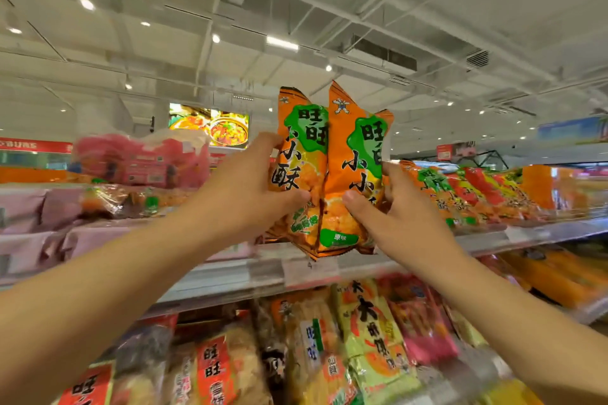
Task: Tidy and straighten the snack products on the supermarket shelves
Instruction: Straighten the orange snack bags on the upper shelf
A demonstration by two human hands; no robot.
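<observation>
Both hands are raised to the top shelf and close on two orange snack bags that stand upright, side by side and touching; the left hand [245, 186] grips the left orange bag [301, 161], fingers curled round its left edge and thumb pressed on its front low down; the right hand [396, 210] grips the right orange bag [353, 171], thumb across the front near the lower middle and fingers wrapped behind its right edge; both bags carry a green splash with black characters, and their bottoms sit at the front lip of the top shelf [230, 276], just above the price-tag strip; to the right along the same shelf runs a row of matching orange bags [460, 194], leaning and overlapping one another; to the left on that shelf lie pale pink packs [39, 207], with a blurred red-and-pink pack [138, 158] lying on top of them; on the shelf below stand rice-cracker packs, among them a yellow-green pack [371, 332] right under the held bags and a red-labelled pack [214, 368] further left; behind the shelf, an illuminated food sign [209, 124] hangs under the white ceiling.
</observation>
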